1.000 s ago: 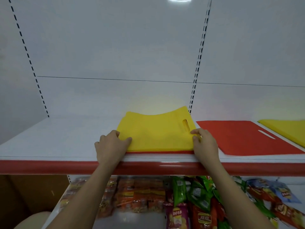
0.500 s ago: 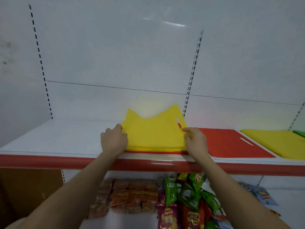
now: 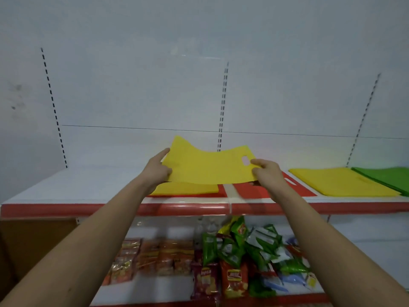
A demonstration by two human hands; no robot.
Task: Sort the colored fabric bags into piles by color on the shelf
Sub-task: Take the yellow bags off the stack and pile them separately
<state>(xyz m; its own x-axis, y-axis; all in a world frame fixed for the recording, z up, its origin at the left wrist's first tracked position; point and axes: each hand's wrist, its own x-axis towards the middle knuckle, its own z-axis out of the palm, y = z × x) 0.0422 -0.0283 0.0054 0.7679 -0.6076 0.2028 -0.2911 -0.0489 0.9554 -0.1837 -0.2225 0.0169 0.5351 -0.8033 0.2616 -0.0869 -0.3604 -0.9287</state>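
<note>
I hold a yellow fabric bag [image 3: 210, 166] in the air above the shelf, sagging in the middle. My left hand [image 3: 157, 170] pinches its left edge and my right hand [image 3: 266, 172] pinches its right edge beside the cut-out handle. Under it a mixed stack [image 3: 188, 190] lies on the shelf, a yellow bag on top with a red one showing beneath. To the right lie a red bag [image 3: 296, 188], then a yellow pile [image 3: 340, 181], then a green pile [image 3: 387, 177] at the frame's edge.
The white shelf [image 3: 77, 185] has a red front rail [image 3: 66, 210] and bare surface on the left. Slotted uprights run up the white back wall. Below, a lower shelf carries snack packets [image 3: 232, 260]. A brown cardboard box [image 3: 33, 242] sits lower left.
Both hands have lifted the top yellow bag off the stack and carried it up and to the right. The view has shifted, bringing the yellow and green piles on the right into sight.
</note>
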